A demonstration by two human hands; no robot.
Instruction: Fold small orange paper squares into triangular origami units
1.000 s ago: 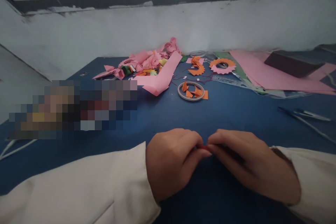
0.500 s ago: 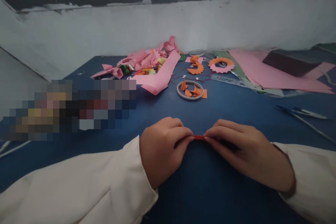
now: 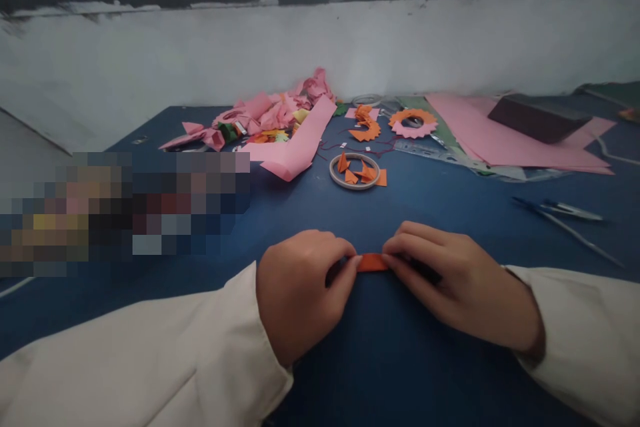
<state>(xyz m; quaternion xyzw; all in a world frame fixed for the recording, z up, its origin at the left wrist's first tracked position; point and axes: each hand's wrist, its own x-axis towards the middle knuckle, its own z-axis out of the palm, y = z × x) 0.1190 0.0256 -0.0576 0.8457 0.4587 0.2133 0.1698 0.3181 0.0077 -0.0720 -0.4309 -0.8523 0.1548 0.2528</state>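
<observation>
A small folded strip of orange paper [image 3: 372, 262] is stretched level between my two hands, above the blue table. My left hand [image 3: 307, 290] pinches its left end between thumb and forefinger. At the other end, the fingertips and thumb of my right hand [image 3: 463, 283] grip it. The pinched ends are hidden under my fingers. Beyond my hands, a grey ring [image 3: 334, 178] lies around several small folded orange paper pieces [image 3: 367, 173]. Farther back are an orange and pink paper ring [image 3: 413, 123] and a curved orange chain of folded pieces [image 3: 371, 131].
Crumpled pink paper [image 3: 257, 117] is heaped at the back left, beside a curled pink sheet [image 3: 300, 147]. Pink sheets [image 3: 470, 137] lie at the back right under a dark box [image 3: 540, 119]. Pens [image 3: 573, 210] and a clear ruler [image 3: 435, 152] are on the right. The left is blurred out.
The orange paper has turned so that more of its flat face shows between my fingers. My hands keep their pinch, and the view has shifted slightly.
</observation>
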